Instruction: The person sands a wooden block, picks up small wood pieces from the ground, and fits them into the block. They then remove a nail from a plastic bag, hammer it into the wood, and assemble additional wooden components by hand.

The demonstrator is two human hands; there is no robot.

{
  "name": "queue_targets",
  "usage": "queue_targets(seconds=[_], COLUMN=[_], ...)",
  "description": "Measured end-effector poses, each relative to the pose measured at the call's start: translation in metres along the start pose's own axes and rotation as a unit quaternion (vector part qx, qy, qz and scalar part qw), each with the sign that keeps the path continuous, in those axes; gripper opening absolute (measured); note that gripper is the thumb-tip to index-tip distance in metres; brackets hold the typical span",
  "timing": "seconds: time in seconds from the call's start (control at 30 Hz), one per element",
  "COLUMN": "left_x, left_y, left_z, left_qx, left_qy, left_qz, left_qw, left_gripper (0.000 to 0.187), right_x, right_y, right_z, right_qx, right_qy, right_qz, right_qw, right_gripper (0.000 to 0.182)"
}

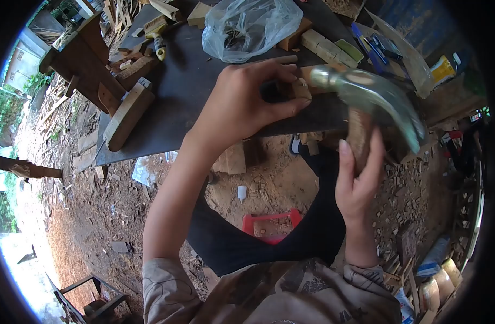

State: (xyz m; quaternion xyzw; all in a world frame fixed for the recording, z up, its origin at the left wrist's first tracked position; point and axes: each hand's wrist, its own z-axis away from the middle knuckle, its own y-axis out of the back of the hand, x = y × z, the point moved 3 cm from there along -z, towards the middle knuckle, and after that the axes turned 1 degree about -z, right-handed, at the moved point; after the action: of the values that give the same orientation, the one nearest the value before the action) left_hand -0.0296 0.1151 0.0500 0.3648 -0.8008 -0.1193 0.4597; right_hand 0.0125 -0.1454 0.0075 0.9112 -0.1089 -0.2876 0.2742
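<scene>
My left hand (247, 97) is closed round a small wooden piece (300, 90) above the dark tabletop (177, 102), with thumb and fingers gripping its sides. My right hand (360, 181) holds a claw hammer (358, 132) by its wooden handle. The metal head is raised just right of the wooden piece, its round face toward my left hand and its claw curving down to the right. A light wooden strip lies behind the hammer head, partly hidden. The hammer is slightly blurred.
A clear plastic bag (250, 27) lies at the table's back. Wood blocks (328, 48), pens and a blue box (385, 46) are at the back right. A yellow-handled tool (159, 46) and a wooden bracket (128, 113) stand left. A red stool (272, 218) is below.
</scene>
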Motion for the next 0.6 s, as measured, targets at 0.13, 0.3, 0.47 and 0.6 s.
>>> queue_targets(seconds=[0.13, 0.3, 0.47, 0.6], left_x=[-0.002, 0.002, 0.000, -0.001], left_y=[-0.003, 0.001, 0.000, -0.001], left_z=[0.001, -0.003, -0.001, -0.001], left_qx=[0.015, -0.009, 0.003, 0.002], left_qy=[0.010, 0.019, 0.015, 0.022], left_qz=[0.008, 0.005, 0.007, 0.005], left_qw=[1.000, 1.000, 1.000, 1.000], left_gripper=[0.040, 0.040, 0.040, 0.040], right_x=[0.007, -0.004, -0.001, 0.011], right_y=[0.002, -0.008, 0.002, -0.005], right_z=[0.011, -0.007, 0.002, 0.016], right_qx=[0.071, -0.050, 0.028, 0.090], right_qy=[-0.013, 0.028, 0.004, -0.030], right_qz=[-0.050, 0.054, 0.006, -0.097], right_qw=[0.996, 0.997, 1.000, 0.991], right_gripper=[0.060, 0.057, 0.059, 0.061])
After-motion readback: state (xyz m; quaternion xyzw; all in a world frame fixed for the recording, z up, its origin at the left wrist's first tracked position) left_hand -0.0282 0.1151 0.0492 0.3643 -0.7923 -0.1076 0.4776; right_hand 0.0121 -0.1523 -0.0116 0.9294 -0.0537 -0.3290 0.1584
